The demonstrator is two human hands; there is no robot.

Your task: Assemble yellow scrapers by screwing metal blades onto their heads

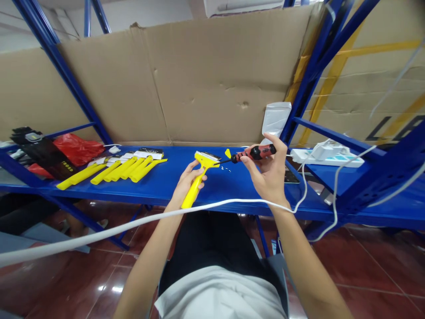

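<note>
My left hand point(190, 180) is closed around the handle of a yellow scraper point(191, 191), whose wide head with a dark and metallic edge points away from me. In my right hand point(270, 175) is a red-and-black screwdriver point(260, 152), held nearly level. Its thin dark shaft reaches left to the scraper's head, with the tip at or very near the head's right side. Just beyond the shaft lies a small yellow piece point(227, 153) on the blue table point(229, 190). Tiny white bits are scattered beside it.
Several yellow scrapers point(128, 169) lie in a row at the left, near a red plastic bag point(78, 148) and a black box point(49, 155). A white cable point(139, 220) crosses in front of my forearms. At right sits a power strip point(327, 156); cardboard point(215, 79) stands behind.
</note>
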